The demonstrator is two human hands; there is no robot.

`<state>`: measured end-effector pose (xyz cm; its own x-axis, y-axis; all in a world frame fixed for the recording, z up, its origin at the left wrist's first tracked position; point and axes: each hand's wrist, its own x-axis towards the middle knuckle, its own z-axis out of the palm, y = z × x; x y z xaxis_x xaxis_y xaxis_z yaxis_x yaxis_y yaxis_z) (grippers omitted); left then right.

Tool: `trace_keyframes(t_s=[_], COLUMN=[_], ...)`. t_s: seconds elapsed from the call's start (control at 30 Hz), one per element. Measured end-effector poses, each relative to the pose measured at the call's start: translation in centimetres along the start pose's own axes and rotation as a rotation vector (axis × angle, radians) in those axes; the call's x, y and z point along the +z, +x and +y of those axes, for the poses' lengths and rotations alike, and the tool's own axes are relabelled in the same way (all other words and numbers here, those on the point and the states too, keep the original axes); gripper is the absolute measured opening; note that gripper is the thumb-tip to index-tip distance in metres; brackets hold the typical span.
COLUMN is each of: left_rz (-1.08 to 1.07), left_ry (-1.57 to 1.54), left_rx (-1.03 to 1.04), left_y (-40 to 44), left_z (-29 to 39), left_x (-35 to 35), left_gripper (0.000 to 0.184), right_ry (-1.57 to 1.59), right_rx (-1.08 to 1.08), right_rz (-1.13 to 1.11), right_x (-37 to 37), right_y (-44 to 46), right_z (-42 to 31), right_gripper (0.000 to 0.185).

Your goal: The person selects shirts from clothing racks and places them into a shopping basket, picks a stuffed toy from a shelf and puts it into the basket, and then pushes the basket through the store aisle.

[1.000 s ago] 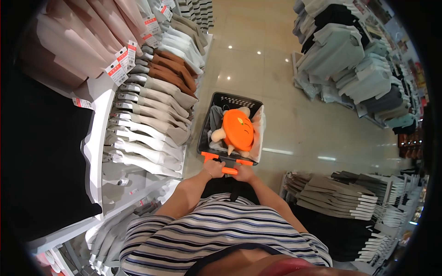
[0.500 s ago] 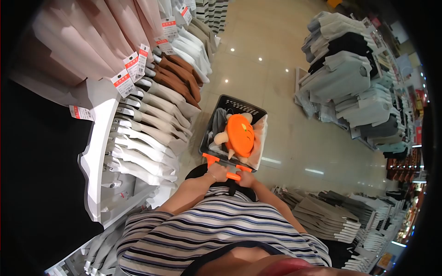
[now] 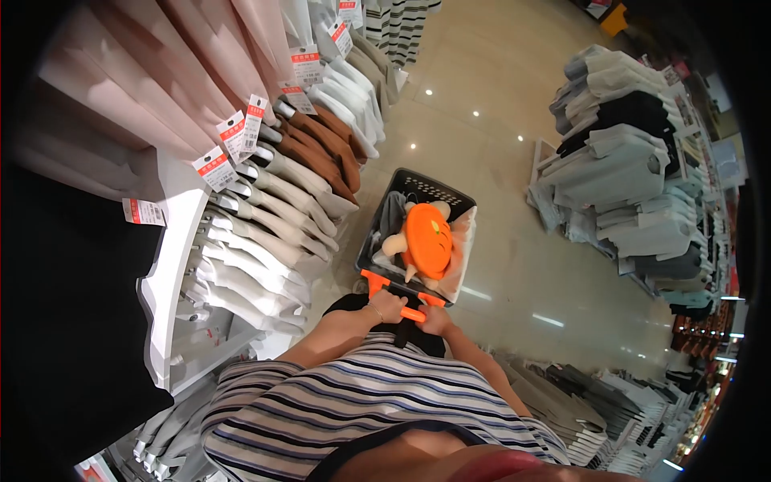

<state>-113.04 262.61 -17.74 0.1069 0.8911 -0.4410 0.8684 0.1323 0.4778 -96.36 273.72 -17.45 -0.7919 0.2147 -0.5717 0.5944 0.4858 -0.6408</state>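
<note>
My left hand (image 3: pixel 389 306) is wrapped round the left part of the orange handle (image 3: pixel 414 315) of a shopping cart. Close beside it, my right hand (image 3: pixel 434 320) grips the handle's right end. Ahead of both hands is the cart's dark grey basket (image 3: pixel 371 233), with a row of holes in its far wall. Inside lies an orange plush toy (image 3: pixel 428 241) with beige limbs and a marking on its round body. Grey fabric (image 3: pixel 391 215) and a whitish bag-like item (image 3: pixel 463 241) are partly hidden around the toy.
On the left, a white rack (image 3: pixel 173 265) holds hanging clothes, with pink garments (image 3: pixel 185 72) and price tags (image 3: pixel 214 167) sticking out. Shirts (image 3: pixel 626 161) hang on a rack at the right. More garments (image 3: pixel 554 394) hang at lower right. Shiny tiled floor (image 3: pixel 474 72) stretches ahead.
The cart and both hands have shifted slightly right in view, and the right-hand racks have moved right and down. Both hands keep their hold on the handle.
</note>
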Motion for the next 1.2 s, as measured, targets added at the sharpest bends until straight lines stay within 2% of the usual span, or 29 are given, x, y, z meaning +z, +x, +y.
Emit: trace_keyframes(t_s=[0.63, 1.0, 1.2], left_rz=[-0.016, 0.029, 0.060], left_ry=[0.049, 0.038, 0.056], left_rx=[-0.096, -0.144, -0.149], left_y=[6.4, 6.9, 6.7], left_z=[-1.2, -0.6, -1.0], left_x=[-4.1, -5.4, -2.9], left_gripper=[0.027, 0.026, 0.026], right_ry=[0.015, 0.013, 0.014], right_rx=[0.019, -0.033, -0.056], right_rz=[0.033, 0.147, 0.166], right_x=[-6.2, -6.3, -5.4], right_y=[4.1, 4.6, 4.3], right_z=[2.7, 3.7, 4.1], right_gripper=[0.023, 0.025, 0.024])
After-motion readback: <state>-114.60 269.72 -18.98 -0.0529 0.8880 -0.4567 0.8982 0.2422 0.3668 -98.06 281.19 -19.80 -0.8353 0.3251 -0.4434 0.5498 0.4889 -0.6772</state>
